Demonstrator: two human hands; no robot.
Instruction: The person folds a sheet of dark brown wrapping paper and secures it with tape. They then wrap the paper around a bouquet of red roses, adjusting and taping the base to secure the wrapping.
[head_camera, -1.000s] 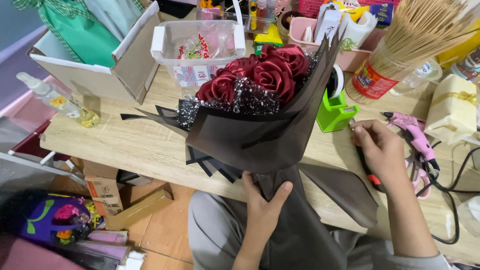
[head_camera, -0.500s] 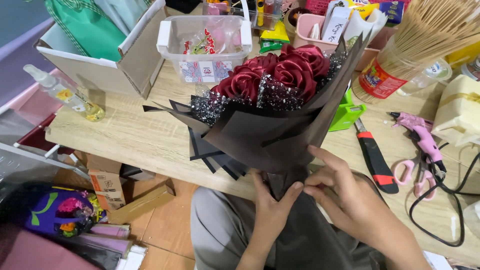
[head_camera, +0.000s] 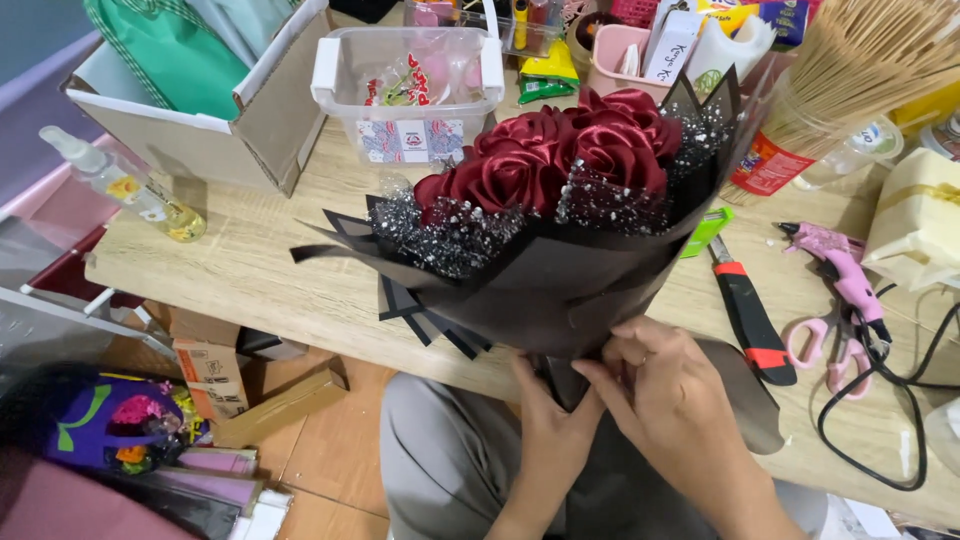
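both hands gripped the bouquet's neck over the table edge.
the right hand (head_camera: 672, 400), a second before out by the utility knife (head_camera: 752, 325), had come back and pinched the black wrapping beside the left hand (head_camera: 552, 425), fingers curled shut around the bouquet (head_camera: 560, 210), held tilted with its red roses toward the clear box (head_camera: 405, 85).

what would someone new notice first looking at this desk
Most striking is the bouquet of dark red satin roses in black wrapping paper, held over the middle of the wooden table. Both hands meet at its neck near the table's front edge, the left hand below and the right hand pinching the paper. To the right lie a pink glue gun and a black-and-orange utility knife.
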